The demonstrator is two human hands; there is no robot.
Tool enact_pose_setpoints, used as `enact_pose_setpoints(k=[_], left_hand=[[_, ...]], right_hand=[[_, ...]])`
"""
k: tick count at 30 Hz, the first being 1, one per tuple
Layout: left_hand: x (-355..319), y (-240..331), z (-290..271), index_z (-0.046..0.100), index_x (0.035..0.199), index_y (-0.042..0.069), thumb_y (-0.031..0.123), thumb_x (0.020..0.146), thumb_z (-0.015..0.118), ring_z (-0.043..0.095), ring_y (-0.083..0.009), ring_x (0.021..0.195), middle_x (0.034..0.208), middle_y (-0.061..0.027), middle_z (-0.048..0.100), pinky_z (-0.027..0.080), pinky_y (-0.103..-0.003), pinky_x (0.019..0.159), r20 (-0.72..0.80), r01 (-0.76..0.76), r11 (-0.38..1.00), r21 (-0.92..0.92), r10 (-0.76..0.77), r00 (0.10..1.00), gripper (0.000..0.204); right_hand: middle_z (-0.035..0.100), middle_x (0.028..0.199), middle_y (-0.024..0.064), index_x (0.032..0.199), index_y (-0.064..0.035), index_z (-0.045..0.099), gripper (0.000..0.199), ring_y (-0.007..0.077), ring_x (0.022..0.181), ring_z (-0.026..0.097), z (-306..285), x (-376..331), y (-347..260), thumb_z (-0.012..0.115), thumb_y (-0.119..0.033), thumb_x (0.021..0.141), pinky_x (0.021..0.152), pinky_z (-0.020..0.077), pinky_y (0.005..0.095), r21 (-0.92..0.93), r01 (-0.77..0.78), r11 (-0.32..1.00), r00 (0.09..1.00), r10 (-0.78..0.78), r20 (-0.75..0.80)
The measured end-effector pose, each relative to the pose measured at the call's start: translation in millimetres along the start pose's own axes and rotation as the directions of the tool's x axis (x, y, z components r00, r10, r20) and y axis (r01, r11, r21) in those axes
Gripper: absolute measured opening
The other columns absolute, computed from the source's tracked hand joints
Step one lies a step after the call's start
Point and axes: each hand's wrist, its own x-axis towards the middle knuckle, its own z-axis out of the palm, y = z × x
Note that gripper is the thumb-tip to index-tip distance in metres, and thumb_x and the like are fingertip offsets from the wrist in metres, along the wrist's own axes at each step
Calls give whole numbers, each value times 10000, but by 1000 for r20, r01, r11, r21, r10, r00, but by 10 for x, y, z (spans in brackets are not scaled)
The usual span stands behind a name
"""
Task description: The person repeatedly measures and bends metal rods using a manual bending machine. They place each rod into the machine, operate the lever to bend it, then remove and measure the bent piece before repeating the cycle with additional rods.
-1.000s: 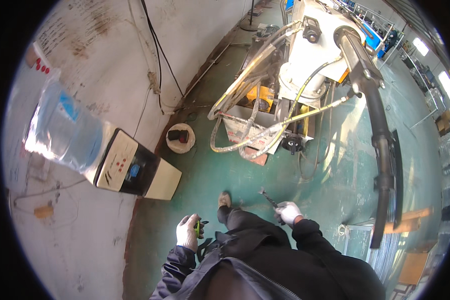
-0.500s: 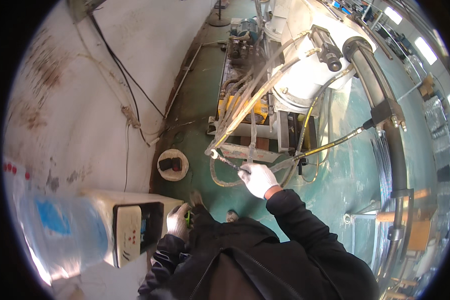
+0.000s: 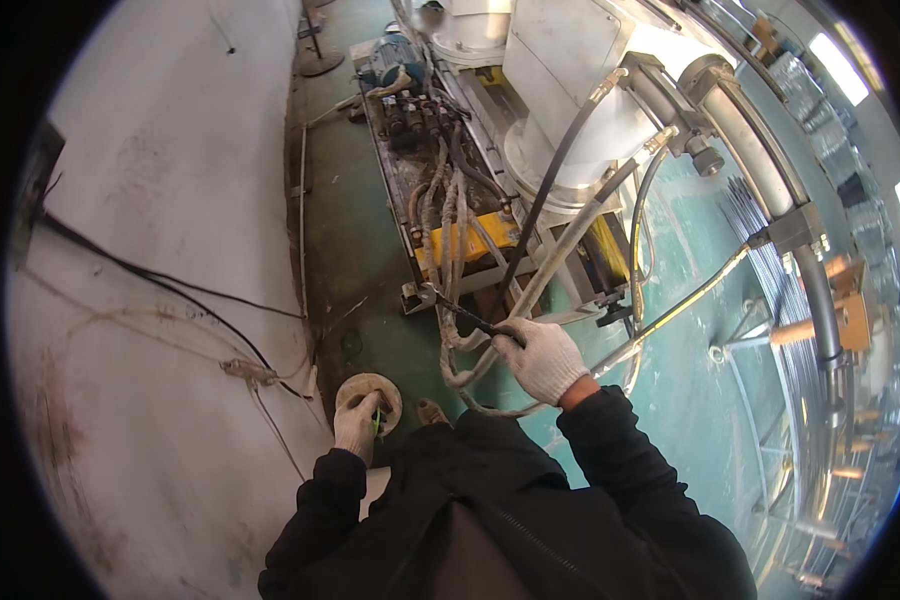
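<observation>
Beside the machine base, a dark wrench [image 3: 465, 315] is gripped in the gloved right hand [image 3: 540, 358], fingers curled round its handle, its head held at a fitting among the hoses [image 3: 448, 215]. A small green object [image 3: 377, 422] is pinched in the closed left hand [image 3: 358, 425] near a round floor disc [image 3: 370, 385]; judging by this, work on the fitting appears under way, not finished.

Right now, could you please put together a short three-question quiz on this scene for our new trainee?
1. True or false: the right hand grips a long dark tool pointed toward the bundle of hoses.
2. The left hand holds: A) a small green object, B) a hammer, C) nothing.
3. Fill in: both hands wear white ____.

Key: 1 true; 2 A; 3 gloves.
</observation>
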Motion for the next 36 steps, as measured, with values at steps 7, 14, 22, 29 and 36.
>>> enact_pose_setpoints(k=[7, 14, 22, 29, 36], left_hand=[[990, 219, -160, 788, 1329, -5, 162, 1160, 694, 780, -289, 1089, 1179, -184, 803, 625, -416, 963, 27, 213, 968, 130, -218, 975, 256], [1756, 77, -625, 815, 1260, -53, 300, 1127, 742, 786, -304, 1102, 1200, -214, 839, 597, -426, 997, 20, 157, 955, 250, -167, 986, 384], [2298, 681, -496, 818, 1157, -46, 324, 1093, 814, 735, -195, 863, 970, -82, 770, 590, -373, 774, -48, 530, 838, 128, -529, 847, 375], [3357, 746, -321, 820, 1129, -31, 365, 1095, 810, 703, -177, 756, 893, -61, 752, 562, -365, 700, 159, 443, 800, 404, -539, 827, 397], [4999, 605, -440, 825, 1119, -65, 344, 1065, 797, 821, -313, 931, 981, -215, 849, 624, -459, 904, 463, -137, 672, 728, -335, 820, 414]], right_hand=[[871, 1119, 224, 1266, -92, 861, 319, 492, 1110, 817, 395, 615, 0, 718, -349, 1141, 974, 650, 583, -3, -175, 985, 984, 175, 6], [850, 1221, 286, 1334, -20, 828, 342, 516, 1193, 795, 833, 1566, -186, 730, -277, 1131, 1050, 639, 558, 202, -251, 947, 967, 237, 94], [854, 1024, 210, 1278, 42, 792, 304, 347, 924, 832, 806, 2225, 14, 719, -228, 1157, 875, 662, 468, 553, -552, 624, 832, 457, 314], [864, 1044, 201, 1208, 32, 812, 335, 338, 965, 839, 882, 2651, 349, 695, -280, 1178, 877, 645, 482, 525, -536, 661, 829, 528, 183], [867, 1101, 252, 1176, -135, 873, 267, 507, 1070, 831, 903, 3191, 477, 719, -344, 1112, 965, 653, 633, -8, -712, 702, 689, 696, -205]])
